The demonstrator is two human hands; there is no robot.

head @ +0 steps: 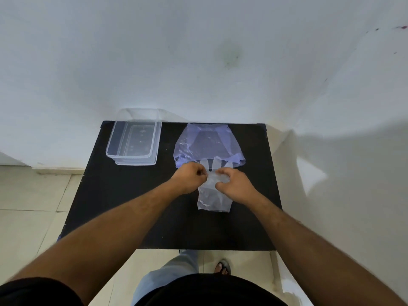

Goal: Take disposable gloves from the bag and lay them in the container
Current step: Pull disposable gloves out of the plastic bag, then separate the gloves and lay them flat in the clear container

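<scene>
A clear disposable glove [213,198] lies on the black table [123,206], its fingertips pointing away toward a bluish plastic bag [208,143] at the back middle. My left hand [191,176] pinches the glove's left edge near the palm. On the right side, my right hand [235,184] grips the same glove, and the plastic bunches between the two hands. A clear rectangular container [114,138] stands at the table's back left with nothing inside it.
The table stands against a white wall. Pale floor tiles show to the left and in front, where my legs and a sandalled foot [223,267] appear below the table's near edge.
</scene>
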